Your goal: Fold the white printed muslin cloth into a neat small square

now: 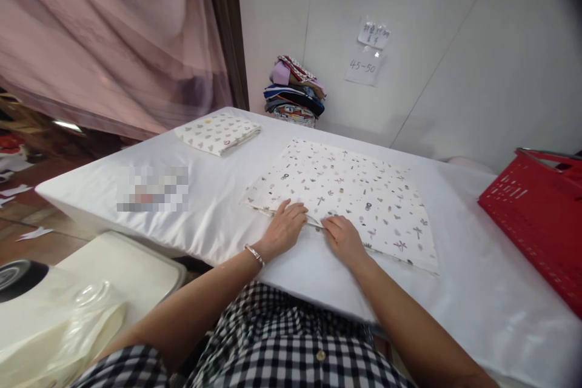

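Pixelation [152, 189] masks part of the bench [464, 303]. Whether the left hand [285, 225] grips the printed cloth [354, 185] lying mid-bench, I cannot tell; the right hand [344, 240] seems pinched on the cloth's near edge. A red basket [531, 212] is cropped.

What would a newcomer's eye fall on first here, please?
Probably the bright red basket at the right edge. Next, the white palm-print cloth near the centre, its near edge under the left hand and right hand. Beyond it, a colourful stack of folded fabrics.
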Available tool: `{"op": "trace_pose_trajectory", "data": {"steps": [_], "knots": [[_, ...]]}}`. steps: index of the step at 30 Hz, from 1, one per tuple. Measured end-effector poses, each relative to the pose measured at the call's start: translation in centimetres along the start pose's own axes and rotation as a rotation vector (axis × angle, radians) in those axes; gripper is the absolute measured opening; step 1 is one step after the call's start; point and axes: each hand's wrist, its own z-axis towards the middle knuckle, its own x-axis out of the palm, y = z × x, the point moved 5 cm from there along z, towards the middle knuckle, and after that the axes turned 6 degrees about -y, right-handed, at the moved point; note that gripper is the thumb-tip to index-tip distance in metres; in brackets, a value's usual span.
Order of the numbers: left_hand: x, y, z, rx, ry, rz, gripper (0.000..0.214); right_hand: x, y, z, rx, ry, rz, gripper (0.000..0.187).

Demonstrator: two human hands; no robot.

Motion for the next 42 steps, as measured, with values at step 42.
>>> {"op": "trace_pose_trajectory", "data": {"steps": [42], "knots": [[3.2, 0.3, 3.5, 0.046, 0.200, -0.010, 0.029, -12.9, -9.1, -16.1, 0.481, 0.000, -0.471, 0.028]]}}
